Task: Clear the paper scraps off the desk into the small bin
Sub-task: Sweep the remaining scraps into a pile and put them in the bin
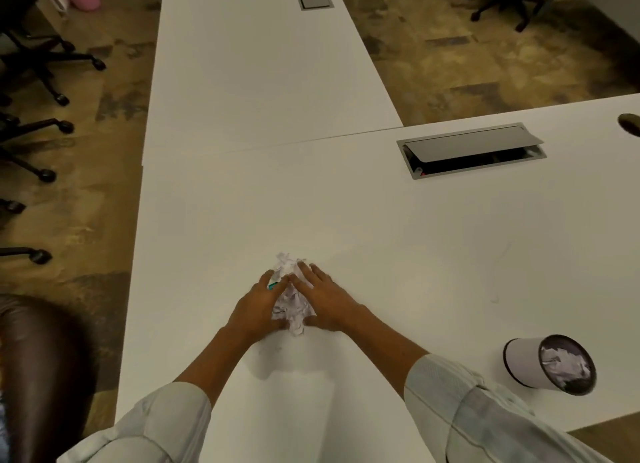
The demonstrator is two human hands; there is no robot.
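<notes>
Both rolled-up pale sleeves sit at the bottom edge. Left hand (258, 305) and right hand (325, 298) lie flat-ish on the white desk (398, 248), fingers spread, cupped against either side of a pile of paper scraps (291, 289); nothing lifted. Small bin (523, 362) stands well to the right on the desk, already holding scraps. Open cable hatch (471, 151) further back.

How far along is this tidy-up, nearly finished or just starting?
Partly done, it seems. The small bin at the right already holds scraps. In hand: the left hand and right hand cup a pile of paper scraps on the desk. Left: lifting that pile across into the bin. No other loose scraps are visible.
</notes>
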